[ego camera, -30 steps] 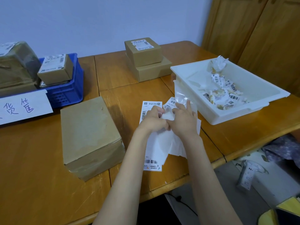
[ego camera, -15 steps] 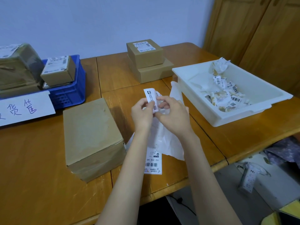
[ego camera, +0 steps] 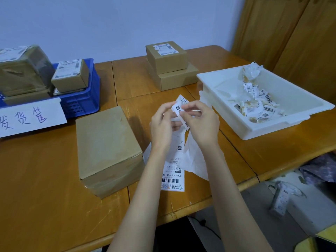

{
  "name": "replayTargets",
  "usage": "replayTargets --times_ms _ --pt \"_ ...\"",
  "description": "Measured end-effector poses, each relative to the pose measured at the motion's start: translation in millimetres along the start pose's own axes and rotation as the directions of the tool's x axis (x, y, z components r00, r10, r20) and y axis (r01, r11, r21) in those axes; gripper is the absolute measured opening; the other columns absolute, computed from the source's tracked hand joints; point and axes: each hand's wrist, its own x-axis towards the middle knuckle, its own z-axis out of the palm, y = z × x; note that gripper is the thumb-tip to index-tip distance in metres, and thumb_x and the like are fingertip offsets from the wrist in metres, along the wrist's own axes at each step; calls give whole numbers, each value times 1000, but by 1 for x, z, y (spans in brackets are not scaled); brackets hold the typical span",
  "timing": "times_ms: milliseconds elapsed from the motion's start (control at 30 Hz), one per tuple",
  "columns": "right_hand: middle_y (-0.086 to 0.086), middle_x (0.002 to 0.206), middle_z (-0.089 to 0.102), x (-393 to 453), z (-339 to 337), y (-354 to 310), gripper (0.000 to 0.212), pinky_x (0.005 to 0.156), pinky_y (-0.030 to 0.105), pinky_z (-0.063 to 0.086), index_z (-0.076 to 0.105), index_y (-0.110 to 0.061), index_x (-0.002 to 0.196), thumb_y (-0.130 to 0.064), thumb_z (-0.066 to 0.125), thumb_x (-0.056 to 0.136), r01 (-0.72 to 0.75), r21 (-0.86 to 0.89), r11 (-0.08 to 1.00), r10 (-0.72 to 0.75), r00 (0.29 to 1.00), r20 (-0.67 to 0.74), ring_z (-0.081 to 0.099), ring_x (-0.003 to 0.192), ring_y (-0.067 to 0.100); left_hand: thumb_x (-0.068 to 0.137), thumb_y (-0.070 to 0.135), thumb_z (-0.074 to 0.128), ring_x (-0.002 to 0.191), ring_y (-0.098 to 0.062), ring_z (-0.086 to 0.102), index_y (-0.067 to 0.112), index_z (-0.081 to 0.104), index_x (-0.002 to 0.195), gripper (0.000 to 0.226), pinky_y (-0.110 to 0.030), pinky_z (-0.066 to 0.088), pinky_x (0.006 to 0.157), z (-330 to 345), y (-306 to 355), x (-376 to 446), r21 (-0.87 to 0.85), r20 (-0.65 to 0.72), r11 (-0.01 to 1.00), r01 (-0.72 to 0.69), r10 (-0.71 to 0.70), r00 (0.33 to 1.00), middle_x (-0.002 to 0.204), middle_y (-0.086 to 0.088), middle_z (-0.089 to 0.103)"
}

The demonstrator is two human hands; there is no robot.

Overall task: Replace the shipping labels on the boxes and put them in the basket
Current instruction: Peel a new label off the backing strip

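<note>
white printed shipping label [ego camera: 180, 110] with black barcode text, bent and partly peeled, pinched above the table between left hand [ego camera: 161, 126] and right hand [ego camera: 201, 122], fingertips of both clamped on its top edge. lower strip [ego camera: 173, 177] trailing down onto the glossy orange-brown wooden table [ego camera: 45, 197], thin white backing paper [ego camera: 194, 159] beside it. plain brown cardboard box [ego camera: 107, 148], unlabelled on top, just left. blue plastic basket [ego camera: 81, 99] far left holding labelled boxes. white plastic tray [ego camera: 272, 130] of crumpled labels right. pale wall, wooden cabinet doors behind.
</note>
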Motion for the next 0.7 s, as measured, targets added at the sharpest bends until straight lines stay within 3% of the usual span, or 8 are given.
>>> replayTargets --times_ms 100,233,300,433,533,700 --pt "-16 87 70 -1 -2 -3 6 72 8 44 72 -24 89 -20 70 85 -23 52 998 22 1000 6 62 81 -10 102 17 53 88 -22 70 10 69 106 18 -28 59 67 0 -6 1 54 -4 995 -78 79 997 104 -4 70" --pt "-15 82 71 -2 -2 -5 9 83 34 56 74 -30 85 -23 67 86 -58 126 990 54 998 33 66 87 3 95 14 66 90 -17 71 13 72 104 11 -26 58 68 -1 -11 1 68 -37 982 -177 180 983 102 1 72" --pt "-15 81 72 -3 -4 -6 10 84 38 57 74 -31 85 -22 69 85 -66 155 986 57 997 58 67 88 5 91 8 69 87 -15 71 13 71 105 14 -31 60 72 -2 -11 1 62 -50 973 -221 224 973 101 0 72" --pt "-14 86 72 -6 -8 -8 14 73 12 49 75 -24 91 -12 69 85 -31 180 983 15 996 89 66 81 -5 93 1 63 79 -7 69 8 69 96 9 -31 60 71 -5 -7 0 -44 -55 984 -173 171 984 88 4 70" --pt "-15 93 73 -7 -9 -6 15 70 8 48 74 -23 94 -12 68 86 -20 147 989 9 997 75 66 82 -6 99 14 58 85 -19 73 5 67 91 14 -32 60 67 -5 -3 -1 -187 -35 981 -43 37 999 85 1 68" --pt "-15 97 72 -7 -8 -4 15 71 3 45 74 -23 95 -13 69 86 -9 116 993 2 998 61 66 86 -8 98 13 61 90 -28 74 2 64 91 13 -29 58 64 -6 -2 0 -210 -3 978 2 -3 1000 84 0 67"
